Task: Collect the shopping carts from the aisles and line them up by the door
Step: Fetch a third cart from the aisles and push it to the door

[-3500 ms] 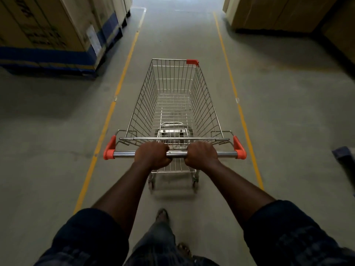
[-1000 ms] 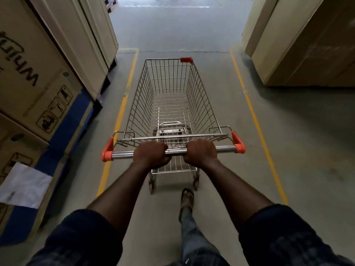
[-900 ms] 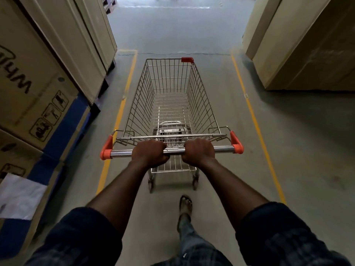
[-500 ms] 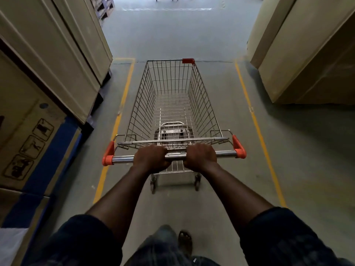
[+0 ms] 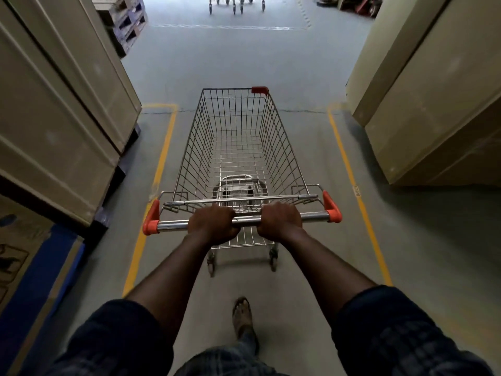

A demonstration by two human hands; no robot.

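Empty wire cart, judged light and free-rolling, is gripped at the handle bar: left hand and right hand fingers fully curled round it.

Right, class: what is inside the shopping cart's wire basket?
No goods show in the shopping cart; only a grey metal panel, in or under it, near the handle. The left hand and right hand cover its nearest edge.

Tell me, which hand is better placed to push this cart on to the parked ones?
Neither, probably: left hand and right hand both grip the handle either side of its middle, and the parked carts stand nearly straight ahead, so push evenly.
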